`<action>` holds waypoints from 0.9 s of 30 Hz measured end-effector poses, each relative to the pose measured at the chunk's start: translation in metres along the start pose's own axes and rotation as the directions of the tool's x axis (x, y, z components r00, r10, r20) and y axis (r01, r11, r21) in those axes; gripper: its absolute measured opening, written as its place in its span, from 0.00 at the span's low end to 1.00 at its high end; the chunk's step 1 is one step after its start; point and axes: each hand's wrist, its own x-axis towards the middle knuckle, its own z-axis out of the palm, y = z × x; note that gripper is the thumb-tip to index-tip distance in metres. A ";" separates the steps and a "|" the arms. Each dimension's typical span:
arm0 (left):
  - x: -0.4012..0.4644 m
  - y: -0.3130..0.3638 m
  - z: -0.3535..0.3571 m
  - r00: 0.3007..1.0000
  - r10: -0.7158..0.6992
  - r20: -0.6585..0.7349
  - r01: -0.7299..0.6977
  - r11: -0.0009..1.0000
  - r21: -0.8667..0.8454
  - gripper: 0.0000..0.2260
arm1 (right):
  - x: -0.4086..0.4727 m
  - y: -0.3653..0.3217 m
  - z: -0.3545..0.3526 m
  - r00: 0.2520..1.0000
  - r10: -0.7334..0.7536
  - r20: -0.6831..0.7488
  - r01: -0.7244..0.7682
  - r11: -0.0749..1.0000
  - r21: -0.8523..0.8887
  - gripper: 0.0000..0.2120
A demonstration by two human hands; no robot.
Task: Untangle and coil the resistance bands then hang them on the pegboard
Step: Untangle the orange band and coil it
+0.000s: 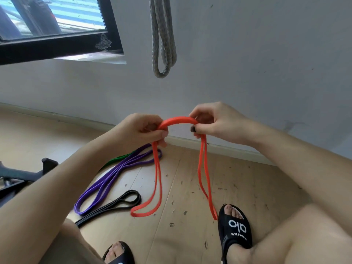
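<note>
1. Head view: the left hand (143,130) has its fingers curled round one end of an orange band (179,120), and the right hand (211,122) pinches the other end between thumb and fingers.
2. The orange band arches between the two hands, held in the air near the wall; from each hand a doubled loop hangs down, the left loop's bottom lying on the wooden floor (190,187), the right loop ending just beside the right sandal (235,227).
3. Bands on the floor, counted: one purple band (106,183), folded long, to the left of the orange one; one black band (122,201) nearer than the purple and touching it; one green band (118,159), only a short part showing beyond the purple.
4. One grey band (162,40) hangs in loops against the white wall (247,63), far and above the hands; what it hangs from is out of view.
5. Two black sandals show: the right one whole, the left sandal (119,253) cut by the bottom edge.
6. A dark-framed window (57,44) sits far left.
7. No container shows.
</note>
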 end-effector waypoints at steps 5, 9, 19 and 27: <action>-0.002 -0.009 0.009 0.973 -0.099 0.207 0.080 0.992 0.100 0.04 | -0.003 -0.022 0.008 0.995 -0.079 -0.058 0.083 0.994 0.072 0.16; -0.001 -0.001 0.010 0.996 0.033 0.077 -0.032 0.999 -0.010 0.06 | 0.001 -0.035 0.016 0.990 -0.130 -0.050 0.131 0.991 0.024 0.18; -0.005 0.005 0.000 0.999 0.036 0.022 -0.038 0.994 0.104 0.03 | 0.005 -0.018 0.005 0.991 0.032 0.132 -0.022 0.996 -0.082 0.07; -0.002 0.005 -0.003 0.998 0.068 -0.002 -0.067 0.988 0.138 0.02 | 0.004 -0.024 0.009 0.995 0.007 0.102 -0.010 1.000 0.025 0.02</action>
